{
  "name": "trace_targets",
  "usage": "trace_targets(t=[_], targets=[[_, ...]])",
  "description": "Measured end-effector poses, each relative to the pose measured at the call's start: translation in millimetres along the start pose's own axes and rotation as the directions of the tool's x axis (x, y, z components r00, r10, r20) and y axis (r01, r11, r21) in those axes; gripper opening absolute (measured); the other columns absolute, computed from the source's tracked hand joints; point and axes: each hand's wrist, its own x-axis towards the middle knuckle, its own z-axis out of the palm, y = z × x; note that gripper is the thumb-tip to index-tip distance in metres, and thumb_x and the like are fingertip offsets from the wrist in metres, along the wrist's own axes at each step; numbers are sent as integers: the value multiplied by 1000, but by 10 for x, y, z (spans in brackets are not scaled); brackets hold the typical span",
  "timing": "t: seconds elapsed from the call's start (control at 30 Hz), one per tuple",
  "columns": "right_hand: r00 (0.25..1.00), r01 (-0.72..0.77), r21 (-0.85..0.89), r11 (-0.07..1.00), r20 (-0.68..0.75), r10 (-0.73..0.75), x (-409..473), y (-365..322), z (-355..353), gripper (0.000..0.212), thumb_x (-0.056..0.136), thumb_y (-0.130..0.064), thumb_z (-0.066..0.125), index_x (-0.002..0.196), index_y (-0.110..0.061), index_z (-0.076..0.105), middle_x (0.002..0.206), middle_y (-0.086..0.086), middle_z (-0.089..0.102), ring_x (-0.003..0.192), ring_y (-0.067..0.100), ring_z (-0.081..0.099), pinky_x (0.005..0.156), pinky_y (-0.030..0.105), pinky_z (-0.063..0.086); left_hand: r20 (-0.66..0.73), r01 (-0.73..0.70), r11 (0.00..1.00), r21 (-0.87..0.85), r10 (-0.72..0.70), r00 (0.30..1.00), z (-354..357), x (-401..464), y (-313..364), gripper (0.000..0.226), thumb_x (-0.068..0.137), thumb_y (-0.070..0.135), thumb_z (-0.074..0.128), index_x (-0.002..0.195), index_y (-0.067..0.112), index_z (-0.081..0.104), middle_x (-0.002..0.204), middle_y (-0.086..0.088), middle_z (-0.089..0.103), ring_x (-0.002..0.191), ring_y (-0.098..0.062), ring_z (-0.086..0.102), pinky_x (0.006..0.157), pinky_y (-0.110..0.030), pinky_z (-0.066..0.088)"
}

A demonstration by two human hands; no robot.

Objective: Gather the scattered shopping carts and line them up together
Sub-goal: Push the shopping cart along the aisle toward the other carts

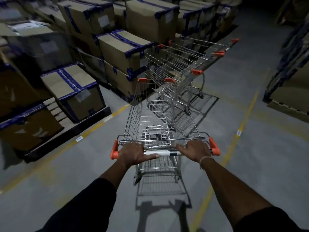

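A metal shopping cart (pixel 160 111) with orange corner caps stands straight ahead of me on the grey floor. My left hand (pixel 133 152) grips the left part of its handle bar (pixel 164 153), and my right hand (pixel 195 150) grips the right part. Just beyond its front, a little to the right, a row of nested shopping carts (pixel 187 64) with orange caps stands angled toward the far right. The front of my cart is close to the rear of that row; whether they touch I cannot tell.
Stacked cardboard boxes (pixel 120 47) with blue tape fill pallets along the left and the back. More stock on racking (pixel 291 81) lines the right edge. Yellow floor lines (pixel 240 124) mark the aisle, with open floor between them.
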Motion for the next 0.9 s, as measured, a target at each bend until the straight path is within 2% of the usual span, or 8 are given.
trace_targets(t=[0.13, 0.23, 0.33, 0.47, 0.6, 0.73, 0.83, 0.9], targets=[[999, 37, -6, 999, 1, -37, 532, 337, -155, 81, 91, -90, 31, 62, -19, 58, 68, 0, 57, 76, 26, 60, 75, 35, 42, 7, 70, 998, -5, -70, 998, -132, 448, 197, 103, 67, 110, 15, 60, 16, 59, 58, 1, 60, 56, -17, 60, 68, -33, 56], [995, 97, -10, 995, 2, -97, 946, 594, -288, 79, 93, -87, 33, 63, -19, 58, 70, 2, 59, 77, 27, 61, 74, 36, 41, -9, 141, 990, -10, -141, 990, -231, 778, 376, 97, 69, 107, 19, 60, 18, 56, 56, 3, 56, 56, -16, 57, 63, -31, 48], [986, 168, -15, 986, 10, -168, 1334, 862, -423, 77, 94, -86, 31, 61, -20, 53, 68, 2, 56, 79, 28, 63, 74, 36, 41, -17, 220, 975, -11, -220, 975, -273, 1086, 555, 98, 75, 105, 27, 62, 15, 64, 56, 2, 59, 54, -14, 59, 59, -30, 43], [962, 271, -29, 962, 38, -270, 1787, 1167, -585, 69, 98, -80, 32, 60, -23, 43, 80, 5, 57, 92, 29, 67, 76, 35, 39, -21, 270, 961, -56, -271, 962, -328, 1449, 808, 102, 70, 107, 15, 60, 16, 59, 57, 1, 59, 56, -15, 60, 64, -32, 54], [937, 347, -25, 937, 58, -345, 2226, 1421, -681, 73, 95, -83, 28, 58, -22, 45, 75, 7, 58, 83, 28, 68, 82, 35, 50, -21, 322, 942, -90, -325, 945, -369, 1763, 1009, 103, 66, 107, 9, 60, 17, 58, 58, 1, 59, 55, -15, 59, 66, -32, 55], [918, 396, -57, 917, 52, -393, 2622, 1574, -734, 71, 97, -81, 33, 58, -23, 42, 77, 7, 55, 87, 29, 65, 76, 36, 40, -7, 375, 922, -98, -378, 926, -345, 2049, 1094, 108, 67, 109, 11, 63, 14, 63, 58, 0, 60, 55, -15, 60, 65, -33, 57], [904, 427, -59, 902, 63, -424, 2923, 1644, -799, 73, 97, -81, 33, 58, -22, 47, 64, 1, 47, 78, 27, 58, 79, 37, 40, -22, 411, 903, -125, -416, 909, -364, 2260, 1137, 106, 73, 107, 19, 64, 12, 65, 56, -1, 61, 53, -16, 60, 63, -33, 56], [894, 447, -61, 893, 69, -443, 3132, 1675, -823, 74, 98, -80, 33, 57, -20, 48, 60, -2, 42, 74, 24, 53, 80, 36, 41, -33, 429, 894, -128, -437, 899, -409, 2408, 1157, 107, 72, 107, 17, 64, 12, 65, 56, 0, 60, 53, -15, 60, 62, -32, 54]])
